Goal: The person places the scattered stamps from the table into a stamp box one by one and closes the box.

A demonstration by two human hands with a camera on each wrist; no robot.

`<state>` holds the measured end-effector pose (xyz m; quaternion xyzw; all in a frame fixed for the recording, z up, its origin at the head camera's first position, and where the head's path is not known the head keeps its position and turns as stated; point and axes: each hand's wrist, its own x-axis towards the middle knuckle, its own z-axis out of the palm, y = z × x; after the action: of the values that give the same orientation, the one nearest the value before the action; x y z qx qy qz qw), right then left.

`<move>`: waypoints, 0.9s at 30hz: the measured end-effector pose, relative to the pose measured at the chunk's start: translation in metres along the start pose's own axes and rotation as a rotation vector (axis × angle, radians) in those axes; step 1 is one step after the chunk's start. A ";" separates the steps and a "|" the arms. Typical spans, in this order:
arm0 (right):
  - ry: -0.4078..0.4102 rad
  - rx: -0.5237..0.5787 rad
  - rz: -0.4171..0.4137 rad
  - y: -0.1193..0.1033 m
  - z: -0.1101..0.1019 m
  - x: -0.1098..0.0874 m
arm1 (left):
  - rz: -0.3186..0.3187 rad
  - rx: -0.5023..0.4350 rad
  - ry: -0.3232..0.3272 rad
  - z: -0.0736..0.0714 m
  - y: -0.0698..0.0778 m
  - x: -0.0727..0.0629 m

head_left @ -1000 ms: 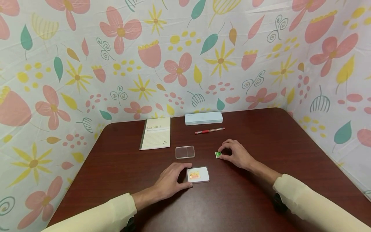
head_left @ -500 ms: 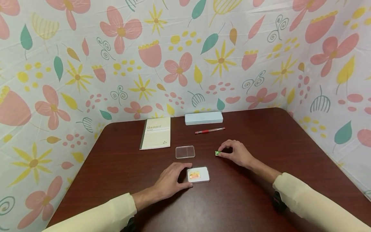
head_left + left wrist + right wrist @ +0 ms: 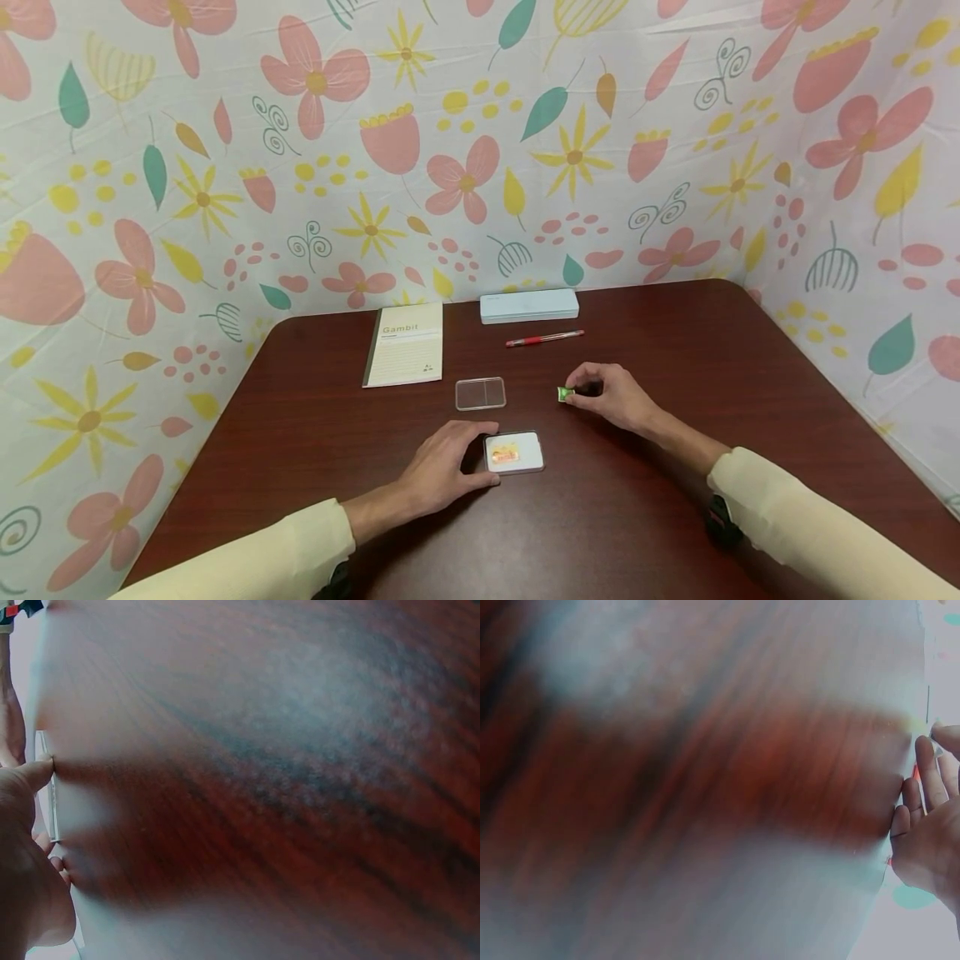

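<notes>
Our right hand point(image 3: 617, 400) pinches the green square point(image 3: 564, 394); leftward and nearer us, our left hand point(image 3: 438, 473) clasps the white case point(image 3: 530, 452).

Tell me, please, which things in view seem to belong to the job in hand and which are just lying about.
Likely part of the job:
small green piece, pinched by the right hand
clear case, held by the left hand
perhaps the clear cover

Apparently just lying about:
notebook
red pen
pale blue box
</notes>
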<state>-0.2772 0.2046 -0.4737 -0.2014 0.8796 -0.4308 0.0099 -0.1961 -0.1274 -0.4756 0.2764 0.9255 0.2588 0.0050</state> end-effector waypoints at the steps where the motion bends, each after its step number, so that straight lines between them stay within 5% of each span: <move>1: -0.001 0.001 0.003 0.000 0.000 0.000 | 0.000 0.000 -0.001 0.000 0.000 0.000; 27: 0.019 0.013 -0.032 -0.003 0.001 -0.003 | 0.006 0.005 0.010 0.000 0.000 0.001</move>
<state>-0.2731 0.2032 -0.4726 -0.2112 0.8736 -0.4384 -0.0043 -0.1968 -0.1274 -0.4755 0.2780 0.9254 0.2578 -0.0009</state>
